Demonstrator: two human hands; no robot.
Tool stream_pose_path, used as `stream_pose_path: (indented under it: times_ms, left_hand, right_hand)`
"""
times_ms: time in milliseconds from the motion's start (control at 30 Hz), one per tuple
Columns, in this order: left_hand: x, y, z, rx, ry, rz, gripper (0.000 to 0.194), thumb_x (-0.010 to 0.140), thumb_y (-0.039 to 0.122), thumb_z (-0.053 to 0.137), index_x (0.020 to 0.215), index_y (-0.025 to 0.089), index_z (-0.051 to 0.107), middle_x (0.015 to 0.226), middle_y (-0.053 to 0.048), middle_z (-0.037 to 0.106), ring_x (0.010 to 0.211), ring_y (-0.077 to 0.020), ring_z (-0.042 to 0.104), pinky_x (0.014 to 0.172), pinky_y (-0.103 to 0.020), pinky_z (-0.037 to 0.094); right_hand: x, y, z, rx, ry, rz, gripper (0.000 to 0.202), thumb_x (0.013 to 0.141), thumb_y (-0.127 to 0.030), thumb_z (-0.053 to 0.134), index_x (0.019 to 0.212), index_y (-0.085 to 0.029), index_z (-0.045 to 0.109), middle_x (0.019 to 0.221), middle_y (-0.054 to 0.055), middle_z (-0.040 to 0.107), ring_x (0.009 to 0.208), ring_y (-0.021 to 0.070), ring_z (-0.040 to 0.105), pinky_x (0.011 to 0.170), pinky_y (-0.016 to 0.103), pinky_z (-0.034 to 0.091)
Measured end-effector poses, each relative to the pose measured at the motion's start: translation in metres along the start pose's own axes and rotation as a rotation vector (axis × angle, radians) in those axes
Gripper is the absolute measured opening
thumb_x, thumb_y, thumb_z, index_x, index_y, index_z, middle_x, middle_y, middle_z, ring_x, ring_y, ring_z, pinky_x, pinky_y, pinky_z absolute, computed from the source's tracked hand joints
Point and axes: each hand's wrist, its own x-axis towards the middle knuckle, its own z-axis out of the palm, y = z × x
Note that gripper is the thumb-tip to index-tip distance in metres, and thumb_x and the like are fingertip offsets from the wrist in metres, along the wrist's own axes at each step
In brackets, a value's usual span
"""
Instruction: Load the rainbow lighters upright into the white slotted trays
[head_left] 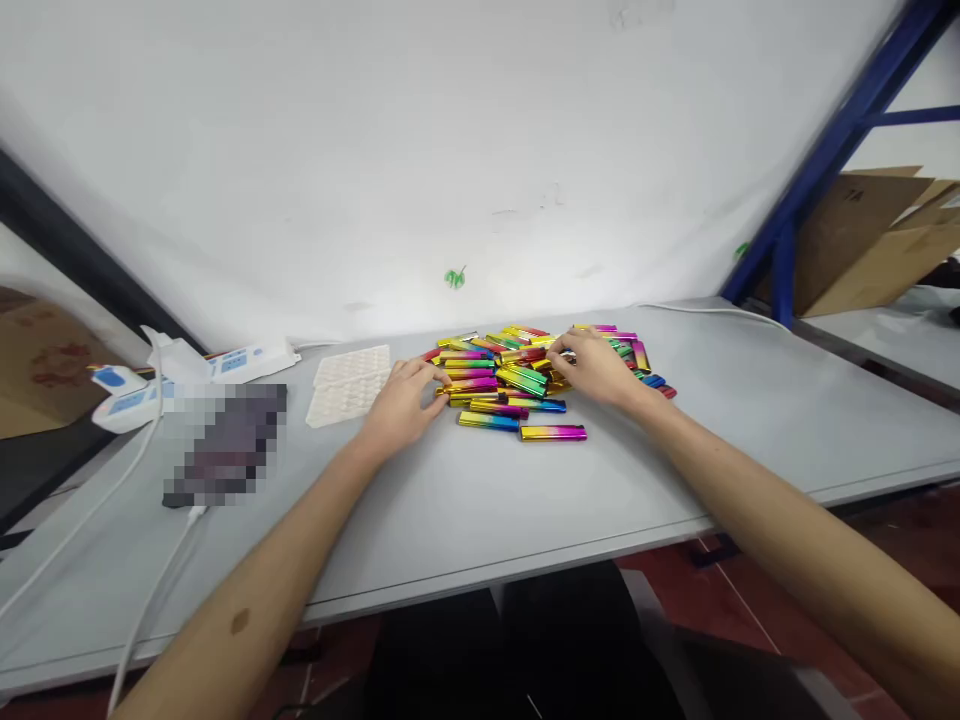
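Note:
Several shiny lighters in yellow, pink, green, blue and red lie in a loose pile on the grey table [450, 510]. At the pile's left edge is my left hand [407, 403], its fingertips on the end of a yellow lighter [459, 386]. My right hand [596, 367] reaches over the right part of the pile, fingers curled down among the lighters; what they hold, if anything, is hidden. Nearest the front edge lie a yellow-pink lighter [553, 433] and a yellow-blue lighter [488, 421].
Left of the pile lies a white ridged tray [349, 385]. Further left are white power strips [247, 362], a blurred dark device [225, 445] and white cables. A blue frame [784, 265] and cardboard boxes [862, 240] stand at the right.

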Motion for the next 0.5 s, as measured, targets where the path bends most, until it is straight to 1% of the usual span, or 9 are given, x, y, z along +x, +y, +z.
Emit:
stream_pose_path:
  times_ms: [233, 500]
  left_hand:
    - [0.0003, -0.0005, 0.0001, -0.003, -0.009, 0.006, 0.014, 0.089, 0.023, 0.057, 0.102, 0.023, 0.063, 0.111, -0.007, 0.063, 0.111, -0.0282, 0.052, 0.097, -0.044, 0.045]
    - [-0.0004, -0.0011, -0.0002, -0.010, -0.001, 0.011, 0.013, 0.091, 0.021, 0.055, 0.101, 0.023, 0.062, 0.110, -0.007, 0.064, 0.109, -0.0280, 0.052, 0.094, -0.044, 0.045]
  right_hand:
    - [-0.0004, -0.0021, -0.0003, 0.014, -0.003, 0.004, 0.020, 0.093, -0.023, 0.048, 0.078, -0.021, 0.061, 0.094, 0.009, 0.071, 0.092, 0.0255, 0.060, 0.092, 0.043, 0.042]
    - [-0.0008, -0.0060, -0.0027, 0.021, -0.013, 0.016, 0.022, 0.093, -0.025, 0.048, 0.075, -0.022, 0.060, 0.090, 0.008, 0.071, 0.091, 0.0258, 0.060, 0.093, 0.044, 0.041]
